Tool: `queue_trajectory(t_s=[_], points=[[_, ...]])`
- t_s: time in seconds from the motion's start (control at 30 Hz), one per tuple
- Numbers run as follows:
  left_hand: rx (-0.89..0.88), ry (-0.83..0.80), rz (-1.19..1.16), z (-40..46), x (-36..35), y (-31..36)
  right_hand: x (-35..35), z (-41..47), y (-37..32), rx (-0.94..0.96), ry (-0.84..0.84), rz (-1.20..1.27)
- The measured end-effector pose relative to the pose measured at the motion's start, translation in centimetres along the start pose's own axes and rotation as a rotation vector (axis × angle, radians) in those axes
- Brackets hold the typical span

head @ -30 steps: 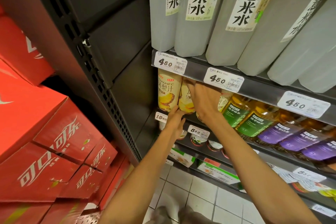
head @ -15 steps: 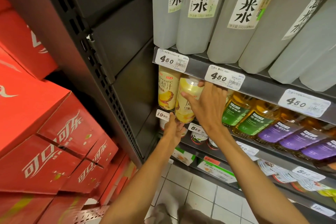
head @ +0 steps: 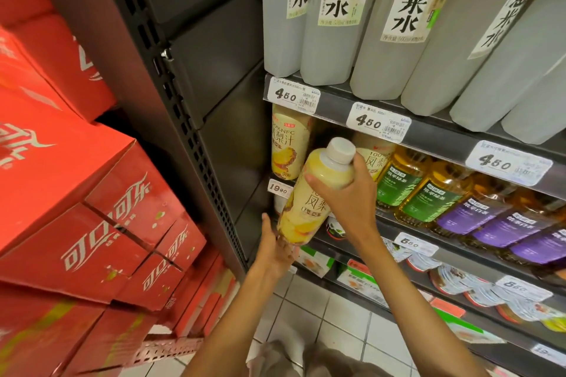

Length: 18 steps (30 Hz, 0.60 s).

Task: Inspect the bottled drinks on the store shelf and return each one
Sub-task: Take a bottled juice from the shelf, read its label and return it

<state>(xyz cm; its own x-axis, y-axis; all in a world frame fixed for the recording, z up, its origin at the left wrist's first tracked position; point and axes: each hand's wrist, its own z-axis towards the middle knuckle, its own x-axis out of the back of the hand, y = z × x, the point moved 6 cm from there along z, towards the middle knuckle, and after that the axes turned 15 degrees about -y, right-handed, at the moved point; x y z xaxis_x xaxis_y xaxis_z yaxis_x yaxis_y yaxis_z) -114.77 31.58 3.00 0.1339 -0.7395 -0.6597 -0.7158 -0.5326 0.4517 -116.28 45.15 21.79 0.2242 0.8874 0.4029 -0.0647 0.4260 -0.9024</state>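
A yellow pineapple juice bottle [head: 309,202] with a white cap is out in front of the shelf, tilted with its cap toward the upper right. My right hand [head: 349,196] grips it round the neck and shoulder. My left hand [head: 275,248] cups its base from below. Two more of the same juice stay on the middle shelf: one [head: 288,147] at the far left, another [head: 375,159] partly hidden behind my right hand.
Green-label tea bottles [head: 410,190] and purple-label ones [head: 496,223] fill the middle shelf to the right. Tall grey bottles [head: 395,27] stand on the shelf above. Price tags line the shelf edges [head: 438,135]. Red cola cartons [head: 76,193] are stacked at left. Lidded cups [head: 453,278] sit lower down.
The juice bottle has come out of the shelf toward me and tilted, its white cap now showing. My right hand moved with it; my left hand went under its base.
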Motion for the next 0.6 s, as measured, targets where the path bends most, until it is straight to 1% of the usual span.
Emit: queue_trajectory(t_s=[0.07, 0.13, 0.27, 0.33, 0.4, 0.47, 0.53, 0.6], points=[[0.011, 0.002, -0.101, -1.0, 1.5, -0.6, 0.2, -0.9, 0.9, -0.076, -0.006, 0.173], [0.034, -0.076, -0.213, -2.3, 1.3, -1.3, 0.0, -1.5, 1.2, -0.113, -0.026, 0.299], [0.031, -0.233, -0.326, -4.8, -0.4, -2.3, -0.4, -2.2, 0.7, -0.086, -0.103, 0.407], [0.028, -0.297, -0.312, -6.2, -0.8, -2.4, 0.3, -2.4, 0.6, -0.096, -0.138, 0.473], [0.035, -0.351, -0.244, -7.5, -1.0, -2.5, 1.2, -2.4, 0.7, -0.106, -0.186, 0.578], [0.037, -0.396, -0.180, -8.8, -1.3, -2.6, 1.6, -2.5, 1.4, -0.105, -0.224, 0.783], [0.039, -0.413, -0.127, -9.7, -1.6, -2.7, 1.5, -2.9, 2.2, -0.156, -0.253, 1.001], [0.064, -0.422, -0.051, -10.5, -1.7, -2.9, 1.2, -3.4, 3.0, -0.222, -0.258, 1.083]])
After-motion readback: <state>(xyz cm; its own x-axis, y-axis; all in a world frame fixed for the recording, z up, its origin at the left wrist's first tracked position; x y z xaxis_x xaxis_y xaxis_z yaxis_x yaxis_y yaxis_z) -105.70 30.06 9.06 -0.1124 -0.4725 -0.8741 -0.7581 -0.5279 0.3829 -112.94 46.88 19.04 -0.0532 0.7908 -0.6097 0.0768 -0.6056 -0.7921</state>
